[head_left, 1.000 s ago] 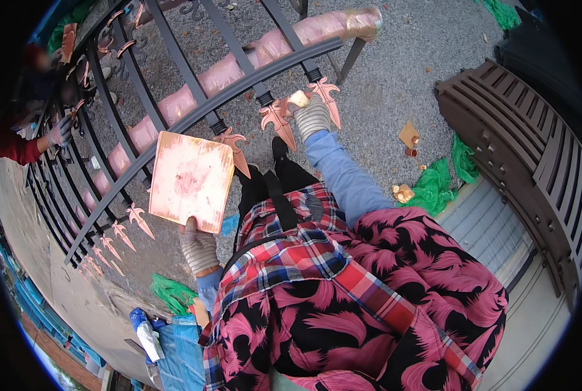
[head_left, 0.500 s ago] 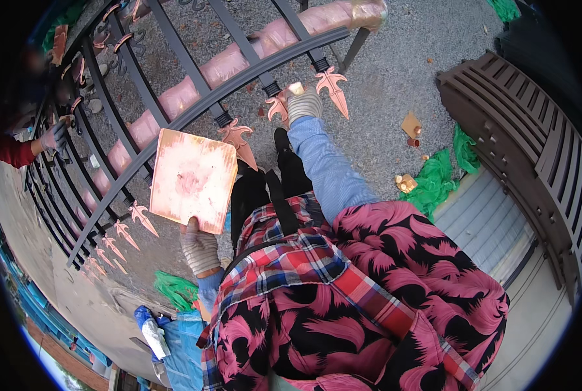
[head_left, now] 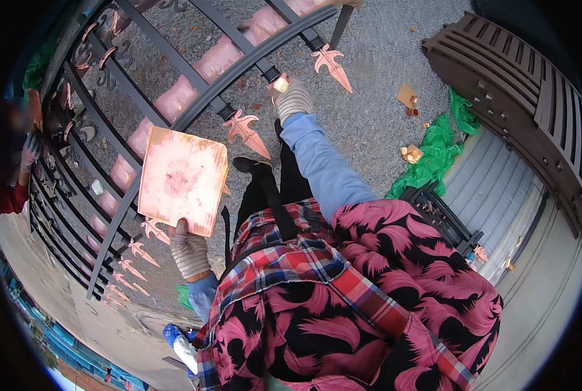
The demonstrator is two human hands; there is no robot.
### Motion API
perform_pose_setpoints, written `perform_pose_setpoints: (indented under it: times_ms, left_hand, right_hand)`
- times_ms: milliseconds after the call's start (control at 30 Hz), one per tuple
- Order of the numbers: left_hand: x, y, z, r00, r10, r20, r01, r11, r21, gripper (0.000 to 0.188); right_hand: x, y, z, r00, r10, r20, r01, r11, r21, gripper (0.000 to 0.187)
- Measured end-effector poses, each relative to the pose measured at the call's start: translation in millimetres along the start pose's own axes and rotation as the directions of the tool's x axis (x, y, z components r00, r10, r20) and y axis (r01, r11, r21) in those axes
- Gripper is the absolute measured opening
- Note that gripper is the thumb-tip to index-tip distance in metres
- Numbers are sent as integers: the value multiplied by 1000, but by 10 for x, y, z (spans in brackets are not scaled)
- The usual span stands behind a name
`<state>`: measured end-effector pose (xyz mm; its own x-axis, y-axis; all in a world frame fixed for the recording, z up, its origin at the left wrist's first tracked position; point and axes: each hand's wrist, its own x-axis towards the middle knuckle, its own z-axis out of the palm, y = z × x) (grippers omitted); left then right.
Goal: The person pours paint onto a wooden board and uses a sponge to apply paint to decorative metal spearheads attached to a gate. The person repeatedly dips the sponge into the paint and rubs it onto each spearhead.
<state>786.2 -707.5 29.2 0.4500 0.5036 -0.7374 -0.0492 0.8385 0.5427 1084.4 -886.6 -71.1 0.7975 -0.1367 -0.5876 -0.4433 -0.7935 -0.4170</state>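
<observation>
The gloved fingers of the left hand (head_left: pixel 190 249) grip the lower edge of a flat board (head_left: pixel 183 179) stained with copper-pink paint, and it is held up over the dark metal gate (head_left: pixel 193 114) lying on the gravel. The right hand (head_left: pixel 293 99), also gloved, is closed around a small gold-coloured object (head_left: pixel 281 84) at the gate rail, between two copper-painted spear tips (head_left: pixel 247 132). A green cloth (head_left: pixel 434 153) lies well apart, to the right.
</observation>
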Motion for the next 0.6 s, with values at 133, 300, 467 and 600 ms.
perform_pose_setpoints:
  times_ms: [133,300,467,600]
  left_hand:
    - [-52,19,-10,1000,-2,0,2,1000,22,43]
    - [-15,3,-17,999,13,-39,-11,998,67,39]
    - [-68,24,87,999,-21,-44,25,995,94,40]
    - [-4,13,-26,999,-38,-24,40,997,69,39]
  right_hand:
    - [-212,207,-180,988,-74,-135,94,985,148,43]
    - [228,380,-113,975,70,-209,9,934,357,41]
    - [5,210,200,954,-300,9,297,940,-168,41]
    - [-308,386,-157,971,-223,-81,218,973,-75,53]
